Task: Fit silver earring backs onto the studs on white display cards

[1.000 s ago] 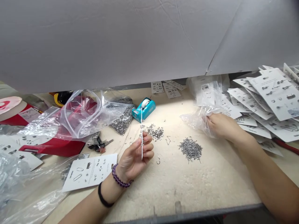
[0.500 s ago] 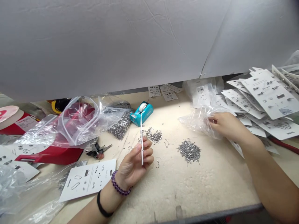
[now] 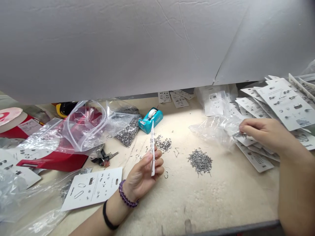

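Observation:
My left hand [image 3: 145, 172] is closed around a white jewelry card [image 3: 153, 150], held upright and seen almost edge-on. Over the right side of the table, the fingertips of my right hand [image 3: 265, 132] are pinched together at the edge of a crumpled clear plastic bag [image 3: 216, 132]. White cards with small metal pieces [image 3: 257, 157] lie just below those fingers. What sits in the pinch is hidden. Between my hands lies a pile of small silver pieces [image 3: 200, 161]. A smaller scatter of silver pieces [image 3: 164, 144] is beyond my left hand.
A teal tape dispenser [image 3: 150, 120] stands at the back middle. Stacked jewelry cards [image 3: 286, 103] fill the right. On the left are a zip bag [image 3: 83, 127], a red tray [image 3: 54, 162], scissors [image 3: 104, 157] and a flat card [image 3: 94, 186]. A grey panel [image 3: 137, 49] overhangs the back.
My right hand has moved from the plastic bag to the right, over the cards. My left hand has turned the card slightly, so a little more of its face shows.

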Tool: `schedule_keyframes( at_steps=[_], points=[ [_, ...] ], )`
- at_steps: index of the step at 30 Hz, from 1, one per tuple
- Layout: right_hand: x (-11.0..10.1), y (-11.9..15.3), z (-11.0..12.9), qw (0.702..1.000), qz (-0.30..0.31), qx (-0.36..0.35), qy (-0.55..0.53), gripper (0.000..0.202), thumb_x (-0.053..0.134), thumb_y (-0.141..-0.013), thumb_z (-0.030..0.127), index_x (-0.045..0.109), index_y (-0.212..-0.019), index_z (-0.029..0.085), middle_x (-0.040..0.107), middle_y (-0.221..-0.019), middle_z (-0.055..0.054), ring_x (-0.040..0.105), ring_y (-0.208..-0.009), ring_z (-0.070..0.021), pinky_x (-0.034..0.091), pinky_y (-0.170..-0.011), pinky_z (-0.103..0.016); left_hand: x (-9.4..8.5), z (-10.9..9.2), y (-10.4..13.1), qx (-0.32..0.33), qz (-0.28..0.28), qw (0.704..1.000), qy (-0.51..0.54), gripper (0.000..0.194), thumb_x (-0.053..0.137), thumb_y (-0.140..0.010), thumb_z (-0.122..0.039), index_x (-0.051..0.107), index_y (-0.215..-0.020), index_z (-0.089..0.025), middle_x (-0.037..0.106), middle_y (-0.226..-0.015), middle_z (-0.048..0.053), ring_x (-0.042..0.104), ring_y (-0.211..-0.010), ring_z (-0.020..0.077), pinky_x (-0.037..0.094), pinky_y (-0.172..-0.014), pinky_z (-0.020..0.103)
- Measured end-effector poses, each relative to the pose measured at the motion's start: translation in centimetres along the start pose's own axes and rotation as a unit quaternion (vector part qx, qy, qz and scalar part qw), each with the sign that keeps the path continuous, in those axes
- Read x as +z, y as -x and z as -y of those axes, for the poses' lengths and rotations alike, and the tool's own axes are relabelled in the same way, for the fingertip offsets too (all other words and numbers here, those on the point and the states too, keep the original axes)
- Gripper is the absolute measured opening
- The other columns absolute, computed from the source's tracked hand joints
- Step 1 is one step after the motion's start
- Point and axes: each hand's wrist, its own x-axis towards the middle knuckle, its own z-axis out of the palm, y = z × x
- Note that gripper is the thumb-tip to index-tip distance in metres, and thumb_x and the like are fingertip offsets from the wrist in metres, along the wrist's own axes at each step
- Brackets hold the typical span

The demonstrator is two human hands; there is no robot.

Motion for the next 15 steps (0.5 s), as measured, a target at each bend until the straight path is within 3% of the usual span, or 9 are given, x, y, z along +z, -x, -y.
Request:
schedule_keyframes(
  at_steps=[2, 4, 7, 10, 15],
  points=[
    [0.0, 0.8, 1.2, 0.995, -0.044, 0.021, -0.084, 0.019, 0.048, -0.077, 0.022, 0.058, -0.062, 0.021, 0.063, -0.066, -0.007, 0.056, -0.061, -0.0159, 0.042, -0.051, -0.026, -0.1, 0.2, 0.0, -0.010, -0.002, 1.000, 0.011, 0.036, 0.072, -0.061, -0.010, 0.050, -0.089, -0.014, 0.044, -0.070, -0.005, 0.038, -0.051, 0.0012, 0.034, -0.045, 0.013],
    [0.8, 1.7, 3.6, 0.976, -0.063, -0.036, -0.206, 0.014, 0.051, -0.077, 0.022, 0.062, -0.068, 0.023, 0.064, -0.069, -0.006, 0.058, -0.066, -0.0160, 0.045, -0.056, -0.026, -0.1, 0.5, 0.1, -0.025, 0.001, 1.000, 0.017, 0.036, 0.072, -0.061, -0.010, 0.050, -0.088, -0.014, 0.042, -0.069, -0.005, 0.036, -0.051, 0.0008, 0.031, -0.044, 0.012],
    [3.1, 3.0, 8.2, 0.940, 0.066, -0.161, -0.293, 0.016, 0.052, -0.078, 0.020, 0.064, -0.069, 0.023, 0.062, -0.063, -0.002, 0.054, -0.055, -0.0117, 0.043, -0.048, -0.023, -0.1, 0.9, 0.2, -0.042, 0.005, 0.999, 0.009, 0.035, 0.073, -0.061, -0.012, 0.050, -0.086, -0.013, 0.039, -0.067, -0.005, 0.032, -0.050, 0.0007, 0.029, -0.043, 0.011],
    [5.5, 3.9, 11.7, 0.914, 0.124, -0.212, -0.323, 0.014, 0.053, -0.077, 0.015, 0.064, -0.067, 0.019, 0.057, -0.057, 0.001, 0.048, -0.050, -0.0080, 0.038, -0.047, -0.020, -0.1, 1.4, 0.3, -0.051, 0.007, 0.999, -0.011, 0.033, 0.074, -0.061, -0.014, 0.050, -0.084, -0.013, 0.040, -0.068, -0.005, 0.032, -0.050, 0.0008, 0.030, -0.044, 0.012],
    [7.8, 4.0, 12.5, 0.908, 0.151, -0.201, -0.336, 0.014, 0.051, -0.080, 0.017, 0.062, -0.072, 0.016, 0.059, -0.064, 0.002, 0.048, -0.055, -0.0069, 0.036, -0.052, -0.019, -0.1, 1.3, 0.3, -0.047, 0.015, 0.999, -0.017, 0.032, 0.073, -0.061, -0.014, 0.051, -0.085, -0.013, 0.044, -0.069, -0.004, 0.035, -0.050, 0.0011, 0.031, -0.044, 0.013]
  ],
)
